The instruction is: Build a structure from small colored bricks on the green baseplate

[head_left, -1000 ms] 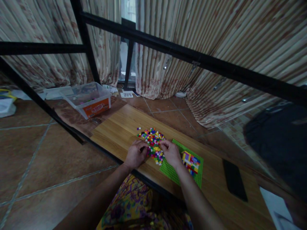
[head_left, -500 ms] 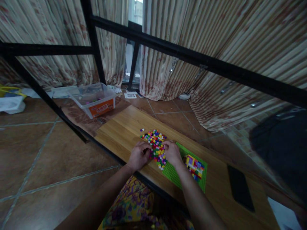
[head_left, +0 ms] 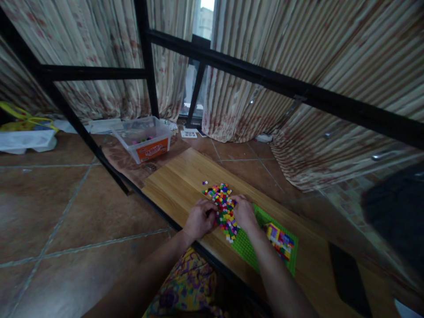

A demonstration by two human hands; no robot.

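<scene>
A pile of small coloured building bricks [head_left: 225, 207] lies on the wooden table [head_left: 179, 176]. My left hand [head_left: 201, 219] rests at the pile's left edge, its fingers curled and pressed together; whatever they hold is too small to make out. At the pile's right side is my right hand [head_left: 244, 213], fingers bent in a pinch over the bricks, their tips partly hidden. Under my right wrist lies a green studded baseplate [head_left: 245, 247]. A multicoloured block of joined bricks [head_left: 281, 240] stands on the baseplate, right of my right forearm.
A black phone-like slab [head_left: 349, 278] lies on the table's right part. Beyond the left end, a clear plastic bin [head_left: 145, 139] with an orange label sits on the floor. Black metal bars [head_left: 232, 59] cross in front of striped curtains [head_left: 241, 106].
The whole scene has shifted right and slightly down in view as my head turned. Both hands stay at the brick pile in nearly the same pose.
</scene>
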